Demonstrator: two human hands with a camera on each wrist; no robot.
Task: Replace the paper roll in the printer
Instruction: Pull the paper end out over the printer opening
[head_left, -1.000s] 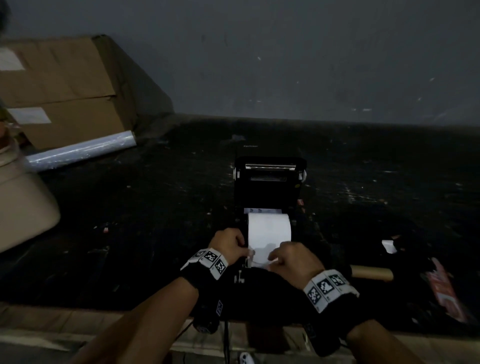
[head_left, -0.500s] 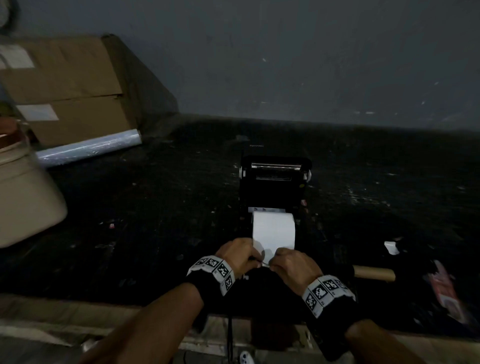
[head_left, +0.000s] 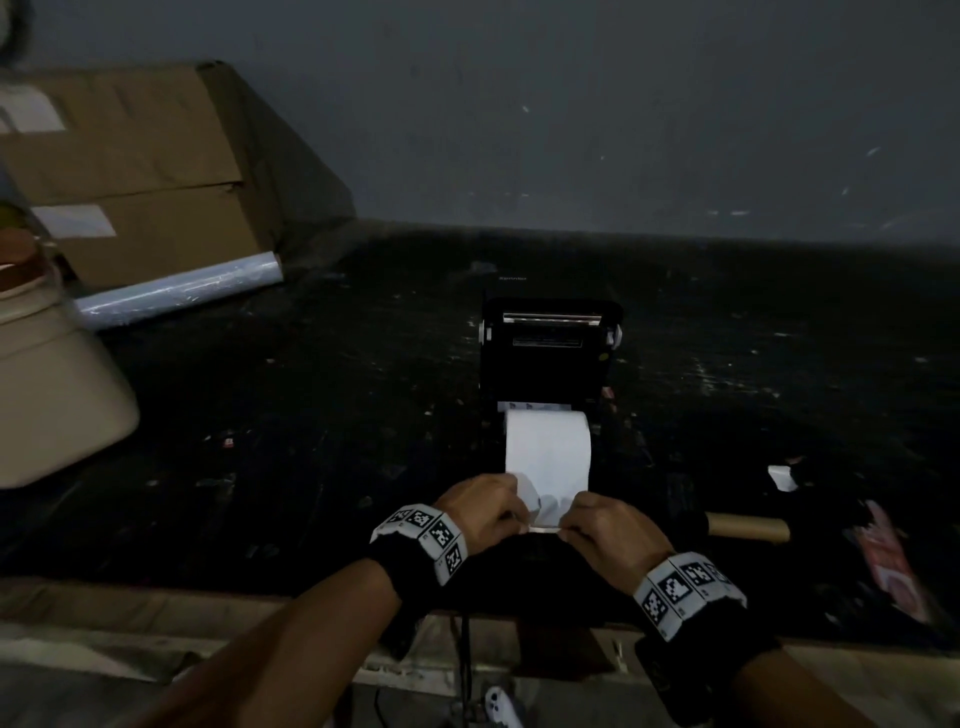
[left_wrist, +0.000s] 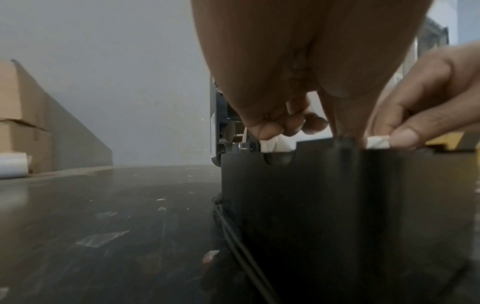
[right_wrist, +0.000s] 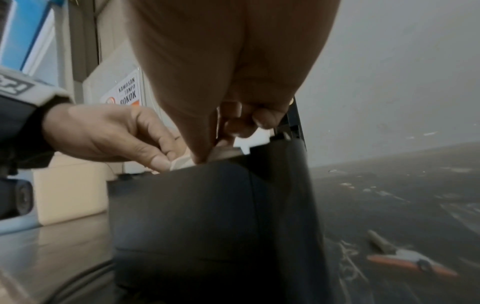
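Observation:
The black printer (head_left: 545, 353) stands on the dark table with its lid tipped up at the back. A white paper roll (head_left: 548, 447) lies in its open bay. My left hand (head_left: 511, 514) and right hand (head_left: 574, 522) sit at the printer's near edge, each pinching the crumpled loose end of the paper (head_left: 545, 514). In the left wrist view my left hand's fingertips (left_wrist: 267, 129) pinch the paper end (left_wrist: 270, 144) above the printer's front wall (left_wrist: 337, 205). In the right wrist view the left hand (right_wrist: 111, 139) pinches the paper end (right_wrist: 182, 162) over the printer body (right_wrist: 207, 216).
A cardboard box (head_left: 130, 171) and a roll of clear film (head_left: 176, 293) lie at the back left, a beige container (head_left: 52, 405) at the left. An empty cardboard core (head_left: 748, 527), a white scrap (head_left: 782, 478) and a red packet (head_left: 893, 561) lie to the right. A cable (left_wrist: 241, 246) hangs from the printer's front.
Both hands have drawn closer together and toward me along the paper's loose end, which is now crumpled and twisted between them. The printer and roll stay in place.

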